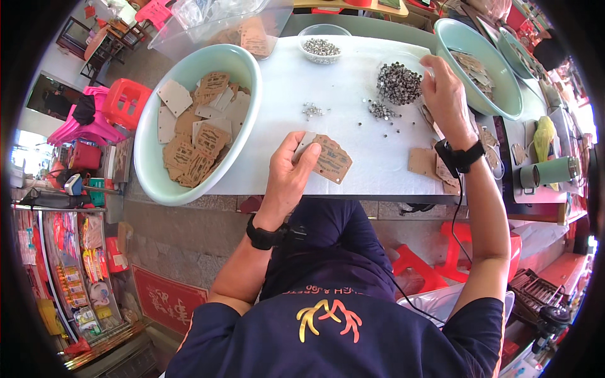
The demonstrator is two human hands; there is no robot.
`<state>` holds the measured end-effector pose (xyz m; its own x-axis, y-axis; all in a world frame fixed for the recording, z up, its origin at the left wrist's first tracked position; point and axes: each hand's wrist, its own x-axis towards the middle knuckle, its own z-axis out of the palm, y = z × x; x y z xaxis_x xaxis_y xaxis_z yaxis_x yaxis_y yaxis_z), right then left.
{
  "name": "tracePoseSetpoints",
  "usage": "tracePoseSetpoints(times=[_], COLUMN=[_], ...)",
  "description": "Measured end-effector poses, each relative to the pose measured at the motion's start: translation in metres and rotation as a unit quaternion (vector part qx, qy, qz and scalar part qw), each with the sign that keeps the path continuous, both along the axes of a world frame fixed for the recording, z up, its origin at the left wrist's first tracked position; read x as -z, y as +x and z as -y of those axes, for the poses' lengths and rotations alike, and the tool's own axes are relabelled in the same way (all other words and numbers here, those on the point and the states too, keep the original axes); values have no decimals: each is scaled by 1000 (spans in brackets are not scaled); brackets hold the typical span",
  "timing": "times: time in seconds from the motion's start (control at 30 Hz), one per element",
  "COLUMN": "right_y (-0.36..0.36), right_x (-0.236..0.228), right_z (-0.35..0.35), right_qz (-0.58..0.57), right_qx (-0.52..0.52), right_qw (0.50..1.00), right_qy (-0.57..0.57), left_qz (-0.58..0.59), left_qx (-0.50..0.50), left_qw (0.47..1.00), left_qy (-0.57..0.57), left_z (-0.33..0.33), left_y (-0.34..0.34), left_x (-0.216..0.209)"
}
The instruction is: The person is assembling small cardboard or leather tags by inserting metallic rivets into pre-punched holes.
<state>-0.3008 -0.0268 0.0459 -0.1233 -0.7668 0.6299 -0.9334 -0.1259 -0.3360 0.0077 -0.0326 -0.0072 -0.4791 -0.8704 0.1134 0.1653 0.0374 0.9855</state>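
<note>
My left hand (288, 175) grips a brown printed cardboard tag (334, 161) with small holes, thumb on top; a paler piece shows beside the thumb. My right hand (446, 97) is raised beside a heap of small dark metal beads (397, 83), fingers curled together; whatever they pinch is too small to make out. A smaller scatter of dark beads (381, 111) lies just nearer to me. Left of these is a little group of silvery pieces (311, 111) on the white tabletop (378, 170). More brown tags (422, 161) lie below my right wrist.
A pale green basin (144, 148) of cardboard tags stands at left, another green basin (513, 104) at far right. A clear bowl (343, 31) of silvery pieces sits at the back, near a clear plastic bin (173, 41). A green cup (554, 170) stands at right.
</note>
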Motion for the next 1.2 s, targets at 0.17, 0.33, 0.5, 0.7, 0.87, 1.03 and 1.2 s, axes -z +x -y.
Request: tracePoseSetpoints(times=[0.17,0.33,0.5,0.7,0.87,1.03,1.2], right_y=[3,-12,-20,-43,-21,-29,-24], right_x=[0,8,0,-1,-5,5,-2], right_z=[2,7,13,9,21,36,31], right_qz=[-5,64,271,513,492,509,431], right_qx=[8,7,51,-5,17,19,70], right_qw=[1000,998,952,836,841,827,858], right_qy=[-4,11,133,197,224,238,270], left_qz=[-14,-9,-9,-24,-19,-19,-35], left_qx=[7,0,-2,2,-2,2,6], left_qw=[1000,1000,1000,1000,1000,1000,999], left_qy=[1,2,7,12,17,10,13], left_z=[1,1,2,2,2,2,1], left_y=[1,0,1,0,2,3,3], left_x=[3,5,6,6,7,11,8])
